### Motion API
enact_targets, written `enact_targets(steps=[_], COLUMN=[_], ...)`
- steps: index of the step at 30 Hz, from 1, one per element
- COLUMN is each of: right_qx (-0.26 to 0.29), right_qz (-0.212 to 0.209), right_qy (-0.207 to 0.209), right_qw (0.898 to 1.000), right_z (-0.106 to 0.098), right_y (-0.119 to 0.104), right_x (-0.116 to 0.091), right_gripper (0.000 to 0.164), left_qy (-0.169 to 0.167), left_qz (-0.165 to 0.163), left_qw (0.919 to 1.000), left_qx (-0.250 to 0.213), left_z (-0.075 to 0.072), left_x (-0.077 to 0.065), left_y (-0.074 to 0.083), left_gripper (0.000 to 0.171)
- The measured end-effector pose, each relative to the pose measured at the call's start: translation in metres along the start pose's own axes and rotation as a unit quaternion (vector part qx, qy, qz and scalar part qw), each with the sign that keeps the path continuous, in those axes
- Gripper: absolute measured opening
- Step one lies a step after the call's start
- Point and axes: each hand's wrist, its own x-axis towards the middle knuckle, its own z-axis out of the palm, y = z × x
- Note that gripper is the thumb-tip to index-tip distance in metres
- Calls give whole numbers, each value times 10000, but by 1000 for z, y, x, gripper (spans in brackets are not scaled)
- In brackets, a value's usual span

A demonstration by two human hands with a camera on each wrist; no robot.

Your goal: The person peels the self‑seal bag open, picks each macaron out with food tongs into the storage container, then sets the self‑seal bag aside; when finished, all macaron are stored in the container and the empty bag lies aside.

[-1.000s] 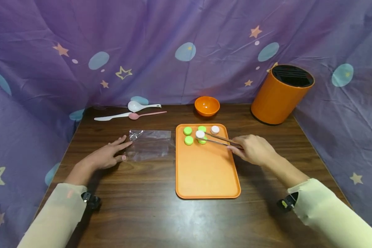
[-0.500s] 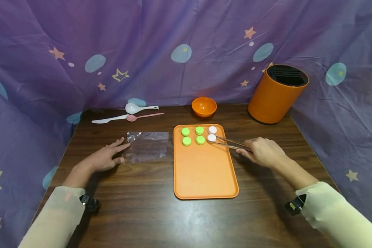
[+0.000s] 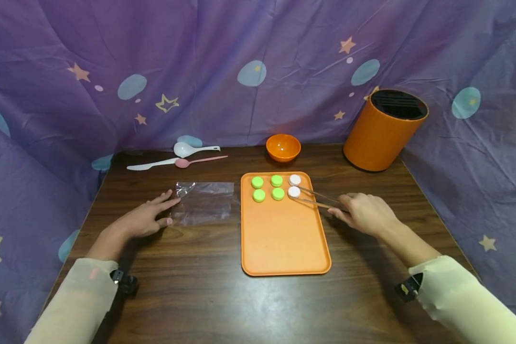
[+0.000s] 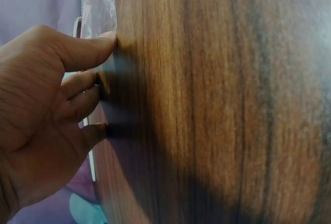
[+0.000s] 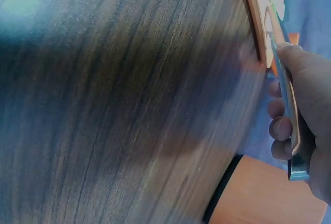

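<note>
My right hand [image 3: 367,212] grips metal tongs [image 5: 296,131] over the right side of an orange tray [image 3: 285,239]. The tong tips stand slightly apart around a white macaron [image 3: 294,192], which lies on the tray. Right behind it is another white macaron [image 3: 295,180], level with one tip. To their left, several green macarons [image 3: 259,195] sit in two rows. With fingers spread and relaxed, my left hand [image 3: 142,217] rests at the left edge of a clear plastic bag [image 3: 206,203] lying flat on the table. In the left wrist view its thumb touches the bag's edge.
An orange bowl [image 3: 283,148] stands behind the tray. At the back right is a tall orange knife block [image 3: 380,134]. A white ladle [image 3: 185,150], a white knife [image 3: 148,166] and a pink spoon [image 3: 185,163] lie at the back left. A purple curtain [image 3: 215,71] hangs behind the table.
My right hand has brought the white macaron from above the green ones rightward and down onto the tray, in front of the other white one. The tongs have just spread apart. My left hand stays put.
</note>
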Motion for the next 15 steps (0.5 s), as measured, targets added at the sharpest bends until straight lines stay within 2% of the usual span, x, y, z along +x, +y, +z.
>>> enact_targets(steps=[4, 7, 11, 15], right_qx=[3, 42, 157, 298], right_qz=[46, 75, 155, 460], right_qy=[-11, 77, 445, 669], right_qw=[10000, 9999, 9988, 9963], right_z=[-2, -3, 0, 7], right_y=[0, 1, 5, 11], right_x=[-1, -5, -17, -34], right_gripper=[38, 37, 34, 37], left_qy=[-19, 1, -11, 11], left_qz=[24, -33, 17, 186], left_qw=[10000, 10000, 10000, 9998], left_qx=[46, 49, -25, -67], left_z=[2, 10, 24, 30], left_x=[3, 11, 19, 23], left_y=[-9, -30, -58, -72], left_gripper=[67, 69, 71, 73])
